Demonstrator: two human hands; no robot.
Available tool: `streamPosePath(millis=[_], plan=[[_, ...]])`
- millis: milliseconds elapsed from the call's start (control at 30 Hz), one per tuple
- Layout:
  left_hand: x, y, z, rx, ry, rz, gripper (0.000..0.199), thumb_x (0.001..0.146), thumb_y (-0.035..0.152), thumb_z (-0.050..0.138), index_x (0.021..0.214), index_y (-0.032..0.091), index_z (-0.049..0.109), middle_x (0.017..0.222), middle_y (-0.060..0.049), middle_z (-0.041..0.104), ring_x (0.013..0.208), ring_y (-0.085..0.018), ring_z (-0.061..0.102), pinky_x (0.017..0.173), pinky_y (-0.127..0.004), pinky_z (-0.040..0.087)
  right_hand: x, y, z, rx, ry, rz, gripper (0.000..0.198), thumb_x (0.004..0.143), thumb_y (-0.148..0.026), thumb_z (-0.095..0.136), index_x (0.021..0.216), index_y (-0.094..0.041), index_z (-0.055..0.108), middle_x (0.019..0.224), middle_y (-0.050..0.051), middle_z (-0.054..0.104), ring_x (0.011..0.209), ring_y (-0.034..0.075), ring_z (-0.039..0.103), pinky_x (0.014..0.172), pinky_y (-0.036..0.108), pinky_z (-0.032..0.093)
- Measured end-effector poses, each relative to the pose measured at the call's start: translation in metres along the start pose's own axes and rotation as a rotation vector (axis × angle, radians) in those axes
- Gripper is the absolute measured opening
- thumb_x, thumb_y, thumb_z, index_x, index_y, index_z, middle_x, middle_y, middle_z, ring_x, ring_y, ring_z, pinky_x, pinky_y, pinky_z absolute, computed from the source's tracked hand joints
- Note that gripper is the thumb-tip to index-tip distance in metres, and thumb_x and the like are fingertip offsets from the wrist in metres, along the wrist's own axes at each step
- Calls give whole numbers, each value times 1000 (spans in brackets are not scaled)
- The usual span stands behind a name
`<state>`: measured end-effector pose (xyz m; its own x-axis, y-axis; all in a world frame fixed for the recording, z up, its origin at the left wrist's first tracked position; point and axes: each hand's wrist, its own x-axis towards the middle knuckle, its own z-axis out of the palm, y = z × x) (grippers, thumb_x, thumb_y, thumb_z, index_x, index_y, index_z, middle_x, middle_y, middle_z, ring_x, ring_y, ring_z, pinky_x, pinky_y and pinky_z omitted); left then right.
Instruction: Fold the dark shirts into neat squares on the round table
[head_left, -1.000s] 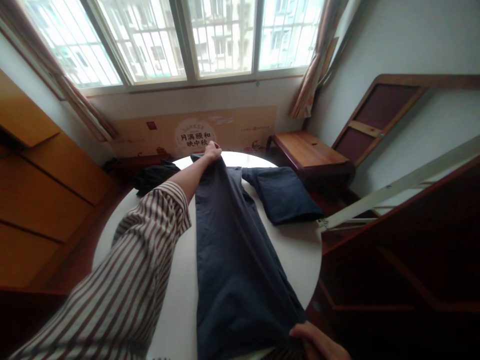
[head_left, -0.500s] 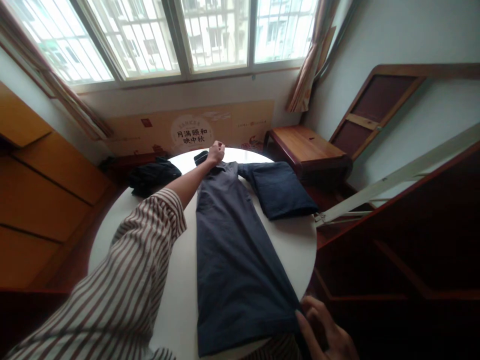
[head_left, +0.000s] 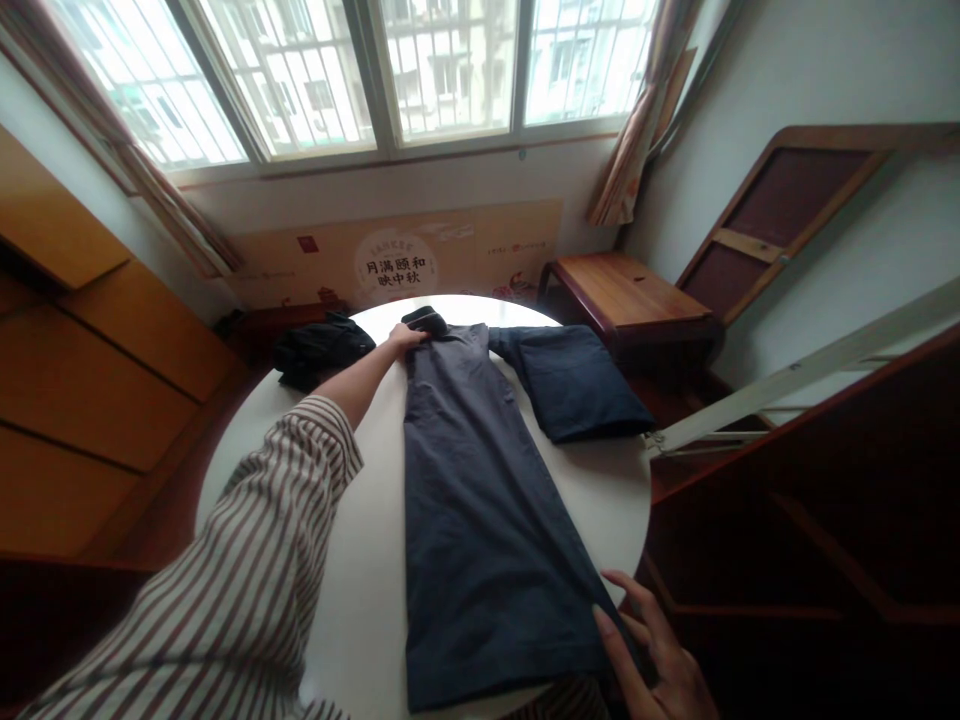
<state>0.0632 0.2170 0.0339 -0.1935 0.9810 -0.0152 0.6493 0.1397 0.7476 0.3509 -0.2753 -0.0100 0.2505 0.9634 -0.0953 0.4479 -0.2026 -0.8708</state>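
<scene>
A pair of dark grey-blue trousers point(head_left: 480, 500) lies lengthwise on the round white table point(head_left: 352, 560), its hem towards me. At the far end, my left hand point(head_left: 407, 338) has its fingers closed on the left edge of the waistband; the fingertips are small and partly hidden. A bunched black piece point(head_left: 426, 320) lies at the waistband. By the near right corner of the hem is my right hand point(head_left: 652, 645), fingers spread, the thumb touching the trouser edge. A folded navy garment point(head_left: 577, 385) rests to the right of the waist end.
A crumpled black garment point(head_left: 322, 348) sits at the table's far left edge. Beyond the table stand a low wooden side table point(head_left: 630, 285) and a printed cardboard panel point(head_left: 465, 250) under the window. Dark wooden furniture point(head_left: 810, 540) is close on the right, orange cabinets point(head_left: 82, 400) on the left.
My left hand has come down from above the waistband to its left edge. The fingers of my right hand have spread apart at the hem corner. The view has shifted slightly.
</scene>
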Motion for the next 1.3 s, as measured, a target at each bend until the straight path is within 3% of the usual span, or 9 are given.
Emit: streamPosePath(millis=[133, 267, 533, 700, 767, 867, 967, 1133, 1300], plan=[[14, 3, 8, 39, -1, 66, 42, 79, 25, 72, 116, 8, 63, 118, -17, 68, 112, -27, 63, 92, -32, 49, 0, 11, 0, -106, -38, -128, 41, 94, -51, 52, 129, -31, 61, 126, 7, 69, 95, 22, 74, 77, 23, 60], [25, 10, 0, 90, 54, 114, 57, 81, 25, 70, 133, 11, 53, 135, -16, 59, 124, -25, 55, 103, -31, 42, 7, 2, 13, -218, -37, -282, 37, 96, -46, 52, 130, -33, 59, 125, 3, 70, 94, 20, 75, 78, 22, 59], [-1, 24, -25, 226, 19, 167, 54, 83, 36, 71, 123, 4, 53, 119, -21, 64, 121, -32, 55, 100, -38, 41, 33, -35, 30, -358, 36, -364, 43, 100, -50, 44, 132, -24, 54, 100, 7, 77, 76, 23, 76, 59, 26, 59], [-98, 4, -44, 288, -48, 342, 32, 87, 35, 67, 106, 11, 59, 105, -13, 66, 102, -24, 61, 90, -31, 45, 40, -30, 23, -431, 102, -422, 51, 95, -59, 47, 125, -18, 58, 80, 6, 74, 64, 21, 73, 51, 26, 55], [-164, -19, -60, 409, -219, 650, 21, 94, 37, 55, 92, 16, 59, 92, -8, 65, 83, -19, 62, 77, -29, 47, 43, -30, 21, -437, 86, -461, 52, 96, -60, 46, 123, -18, 59, 80, 5, 73, 63, 19, 72, 52, 25, 54], [-271, -62, -87, 494, -455, 922, 33, 99, 45, 46, 80, 19, 54, 75, -2, 61, 63, -15, 57, 62, -26, 44, 47, -33, 19, -467, 75, -528, 51, 98, -60, 41, 118, -17, 61, 75, 5, 72, 59, 19, 71, 51, 26, 52], [-351, -98, -104, 461, -484, 974, 45, 86, 65, 59, 86, 20, 54, 76, -2, 62, 62, -17, 59, 58, -28, 47, 52, -37, 16, -497, 83, -544, 49, 98, -59, 40, 113, -17, 62, 65, 1, 67, 52, 18, 68, 48, 25, 48], [-393, -127, -98, 377, -293, 1027, 25, 99, 30, 50, 121, 20, 54, 92, -7, 66, 77, -19, 65, 67, -30, 54, 60, -39, 17, -473, -49, -549, 32, 101, -45, 39, 109, -22, 61, 75, 3, 73, 61, 21, 72, 53, 27, 52], [-398, -130, -104, 341, -194, 1203, 30, 97, 11, 45, 126, 15, 53, 76, -4, 63, 60, -15, 58, 56, -27, 50, 55, -36, 17, -496, -197, -494, 23, 99, -30, 39, 110, -24, 59, 87, 4, 76, 74, 23, 75, 59, 30, 53]])
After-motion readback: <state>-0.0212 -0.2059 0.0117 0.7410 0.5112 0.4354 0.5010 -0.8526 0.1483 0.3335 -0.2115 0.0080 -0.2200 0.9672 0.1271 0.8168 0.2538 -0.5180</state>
